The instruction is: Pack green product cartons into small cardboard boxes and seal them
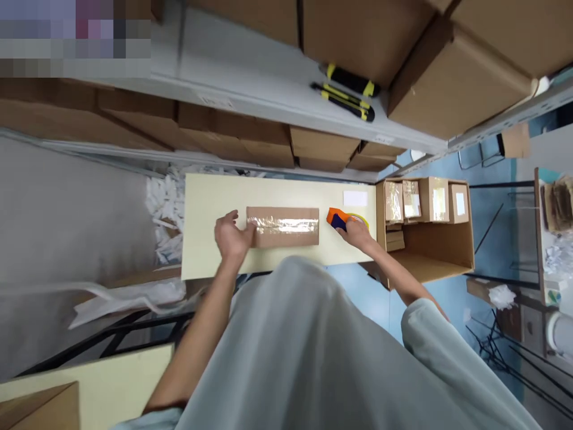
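Observation:
A long, narrow cardboard box lies on the pale yellow table, with shiny clear tape running along its top. At its left end is my left hand, fingers apart and the thumb touching the box's edge. My right hand is wrapped around an orange and dark blue tape dispenser to the right of the box. Part of the dispenser's yellow-edged tape roll shows past my fingers. A white label lies flat behind the dispenser.
A large open carton stands against the table's right end, with several small taped boxes inside. Above the table's far side, a grey metal shelf carries cardboard boxes and utility knives. White scraps are piled left of the table.

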### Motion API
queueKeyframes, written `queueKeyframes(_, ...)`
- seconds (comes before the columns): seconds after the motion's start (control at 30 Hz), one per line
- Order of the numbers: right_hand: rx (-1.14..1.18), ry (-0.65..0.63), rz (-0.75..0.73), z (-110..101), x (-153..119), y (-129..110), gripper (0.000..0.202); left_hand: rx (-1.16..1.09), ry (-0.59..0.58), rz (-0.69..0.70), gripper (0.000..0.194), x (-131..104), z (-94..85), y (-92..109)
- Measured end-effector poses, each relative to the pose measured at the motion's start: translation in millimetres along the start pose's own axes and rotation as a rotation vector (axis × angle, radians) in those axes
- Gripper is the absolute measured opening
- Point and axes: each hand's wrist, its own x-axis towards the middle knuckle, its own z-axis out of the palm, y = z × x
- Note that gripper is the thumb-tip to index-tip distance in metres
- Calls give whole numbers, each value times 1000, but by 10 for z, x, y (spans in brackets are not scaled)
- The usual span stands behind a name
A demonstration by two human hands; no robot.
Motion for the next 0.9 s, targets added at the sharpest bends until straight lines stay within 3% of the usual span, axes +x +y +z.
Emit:
queueKeyframes(0.07, 51, 117, -10, -231, -54, -76, 54, -35, -1, 226, 37, -141, 75, 286)
queueKeyframes(0.2, 186, 362, -171, -930, -83, -432, 57, -205, -18, 786, 36, -376, 220, 1102)
queueKeyframes(0.27, 219, 430, -313, -1334, -31, -679, 54, -246, 50, 930, 40, -358, 220, 1501)
queueKeyframes(0.4, 187, 568, -572, -2110, 274, -1182, 43, -271, 171, 918, 59, 17, 133, 2113)
queueKeyframes(0.53, 64, 643, -620, -2681, 721, -1599, 29, -271, 150, 796, 73, 428, 99, 2445)
queueKeyframes(0.63, -52, 567, -530, -2914, 969, -1840, 29, -251, 124, 772, 73, 479, 111, 2443)
queueKeyframes(0.73, -96, 566, -482, -2985, 1103, -1987, 39, -223, 111, 752, 68, 384, 135, 2171)
queueKeyframes(0.83, -53, 697, -516, -2806, 1152, -1921, 56, -185, 79, 653, 65, 300, 154, 1618)
queueKeyframes(0.9, 46, 854, -585, -2430, 1126, -1719, 63, -154, 58, 543, 64, 255, 145, 1101)
